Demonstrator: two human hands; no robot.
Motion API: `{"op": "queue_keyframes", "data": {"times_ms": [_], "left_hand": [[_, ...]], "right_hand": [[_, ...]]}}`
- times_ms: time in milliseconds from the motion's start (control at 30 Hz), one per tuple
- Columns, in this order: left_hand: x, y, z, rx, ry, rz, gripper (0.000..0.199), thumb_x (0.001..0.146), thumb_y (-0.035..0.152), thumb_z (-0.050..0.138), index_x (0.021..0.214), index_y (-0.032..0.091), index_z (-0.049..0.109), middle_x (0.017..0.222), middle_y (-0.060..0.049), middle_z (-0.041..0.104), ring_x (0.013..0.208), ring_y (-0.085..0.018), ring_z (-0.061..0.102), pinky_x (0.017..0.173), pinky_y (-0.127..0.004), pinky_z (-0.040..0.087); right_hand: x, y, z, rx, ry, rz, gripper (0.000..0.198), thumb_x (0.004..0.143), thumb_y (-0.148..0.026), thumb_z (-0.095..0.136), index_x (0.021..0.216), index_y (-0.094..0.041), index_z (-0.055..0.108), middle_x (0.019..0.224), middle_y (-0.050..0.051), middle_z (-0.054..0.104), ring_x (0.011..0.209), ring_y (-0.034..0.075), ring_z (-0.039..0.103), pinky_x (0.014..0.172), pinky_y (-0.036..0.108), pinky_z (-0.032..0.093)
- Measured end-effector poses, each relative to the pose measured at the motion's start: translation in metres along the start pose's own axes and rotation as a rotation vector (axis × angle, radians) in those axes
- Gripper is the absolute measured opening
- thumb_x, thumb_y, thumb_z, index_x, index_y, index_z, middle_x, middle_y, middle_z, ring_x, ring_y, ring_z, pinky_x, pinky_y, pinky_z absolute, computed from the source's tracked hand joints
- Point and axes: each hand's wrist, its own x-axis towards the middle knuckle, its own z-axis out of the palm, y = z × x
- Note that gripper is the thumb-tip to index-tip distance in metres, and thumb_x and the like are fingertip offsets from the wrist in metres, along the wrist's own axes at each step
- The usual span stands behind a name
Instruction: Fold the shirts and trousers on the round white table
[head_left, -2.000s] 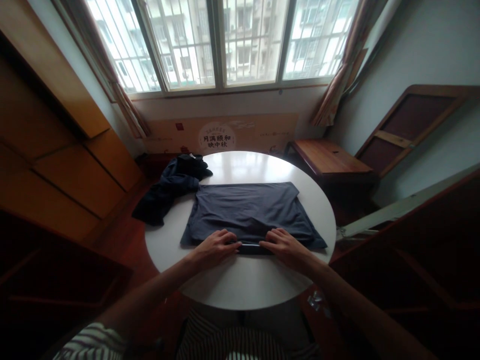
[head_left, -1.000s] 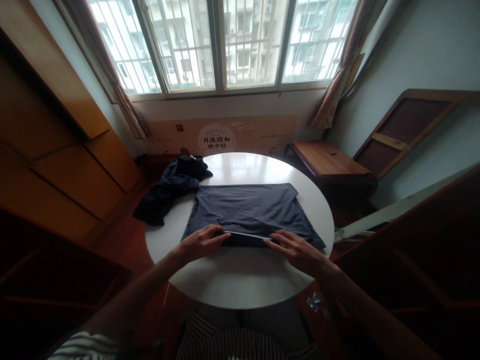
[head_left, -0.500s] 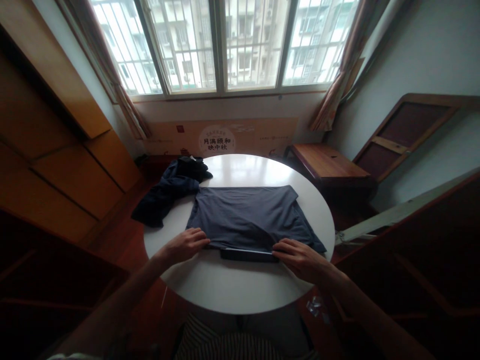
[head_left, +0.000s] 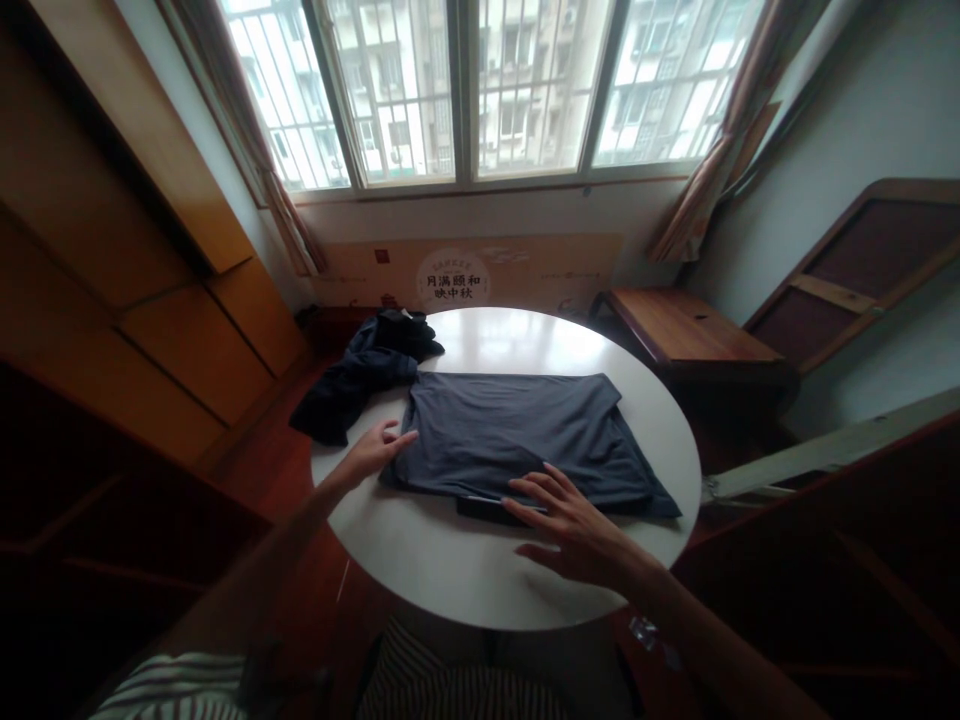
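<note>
A dark grey garment (head_left: 510,425), folded into a rough rectangle, lies on the white round table (head_left: 465,580). From under its near edge sticks out a flat black item (head_left: 480,510) with a pale rim; most of it is hidden by the cloth. My left hand (head_left: 371,450) is at the garment's left edge, fingers loosely stretched, gripping nothing. Over the near edge and the black item, my right hand (head_left: 566,525) is spread with its fingers apart. Whether its fingertips touch the cloth I cannot tell.
A heap of dark clothing (head_left: 360,365) hangs over the table's left rim. Beyond the table at right stands a low wooden table (head_left: 690,325). Wooden cabinets (head_left: 187,350) line the left wall, and a barred window is ahead.
Both hands have let go of the garment's near edge. My left hand has moved up along the left side; my right hand has opened out over the front. The view has shifted slightly.
</note>
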Motion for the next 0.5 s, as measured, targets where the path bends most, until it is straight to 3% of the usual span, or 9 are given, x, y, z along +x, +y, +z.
{"op": "queue_keyframes", "data": {"times_ms": [133,233,300,433,500], "left_hand": [[0.016,0.023,0.009,-0.231,-0.253,-0.065,0.066,0.056,0.039,0.092,0.108,0.010,0.062,0.088,-0.008,0.074,0.077,-0.022,0.071,0.067,-0.029,0.058],[0.021,0.046,0.022,-0.449,-0.312,0.044,0.065,0.057,0.031,0.092,0.111,0.011,0.060,0.096,-0.009,0.072,0.077,-0.019,0.071,0.071,-0.028,0.059],[0.020,0.069,0.037,-0.503,-0.344,0.152,0.069,0.060,0.030,0.089,0.119,0.013,0.056,0.101,-0.009,0.071,0.076,-0.017,0.070,0.069,-0.027,0.058],[0.007,0.120,0.091,-0.411,-0.454,0.438,0.071,0.068,0.029,0.079,0.131,0.014,0.049,0.107,-0.009,0.067,0.085,-0.017,0.068,0.075,-0.029,0.057],[-0.005,0.138,0.129,-0.293,-0.508,0.616,0.073,0.070,0.024,0.074,0.136,0.013,0.045,0.113,-0.011,0.065,0.093,-0.020,0.066,0.082,-0.033,0.056]], "right_hand": [[0.012,-0.010,0.014,0.061,-0.024,0.063,0.048,0.095,-0.042,0.057,0.138,-0.020,0.055,0.142,0.016,0.053,0.130,0.032,0.048,0.110,0.063,0.033],[0.015,-0.007,0.020,0.221,0.002,0.132,0.045,0.096,-0.042,0.053,0.136,-0.020,0.056,0.140,0.016,0.055,0.129,0.030,0.050,0.110,0.057,0.036],[0.022,0.003,0.017,0.443,0.109,0.246,0.042,0.099,-0.043,0.048,0.133,-0.020,0.058,0.135,0.015,0.059,0.126,0.027,0.054,0.109,0.050,0.041],[0.045,0.050,-0.008,1.015,0.456,0.634,0.051,0.098,-0.059,0.038,0.124,-0.021,0.059,0.124,0.013,0.064,0.112,0.024,0.063,0.093,0.041,0.053],[0.053,0.078,-0.024,1.222,0.504,0.769,0.057,0.093,-0.067,0.038,0.118,-0.020,0.061,0.112,0.012,0.068,0.100,0.024,0.067,0.082,0.038,0.056]]}}
